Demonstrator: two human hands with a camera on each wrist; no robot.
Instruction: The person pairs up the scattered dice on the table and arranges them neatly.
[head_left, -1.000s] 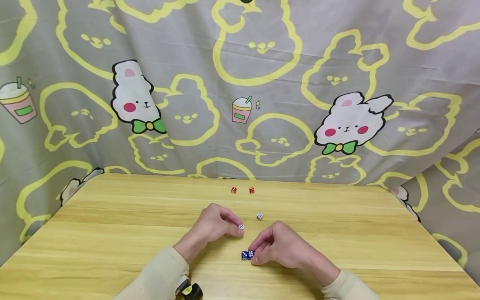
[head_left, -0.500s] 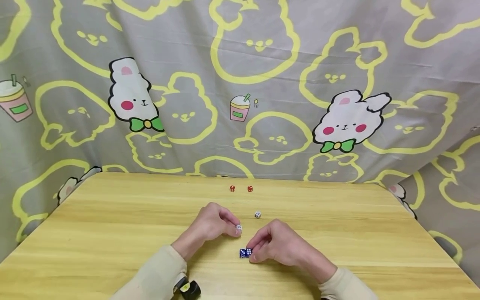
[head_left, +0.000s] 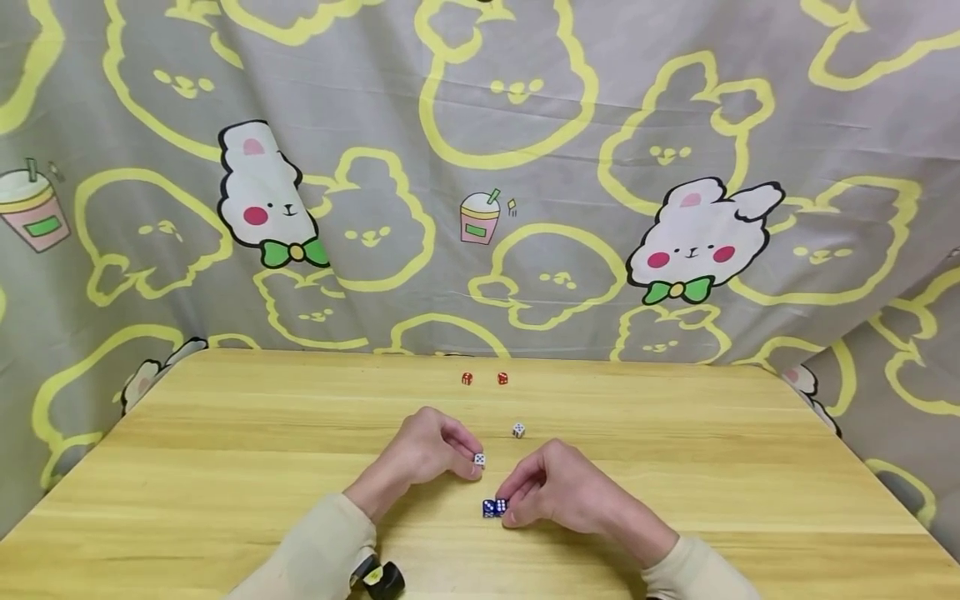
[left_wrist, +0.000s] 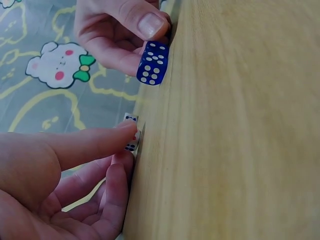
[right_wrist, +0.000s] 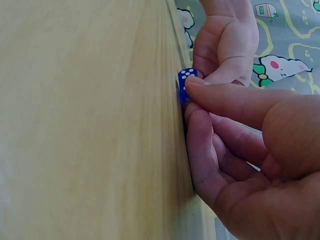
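Our left hand pinches a white die; our right hand pinches a blue die, a second blue die just to that hand's left. Beyond our right hand lies another white die; beyond both, two red dice.

The small white cubic die in my left grip bears dark pips, and a second white cubic die matches it. The blue cubic die in my right grip and its blue twin carry white pips; the two red cubic dice have pale ones. The wooden tabletop is honey-yellow with streaky grain. My fabric sleeves are cream. The grey cloth backdrop is printed with yellow animal outlines, white rabbits with pink cheeks and green bows, and pink drink cups.
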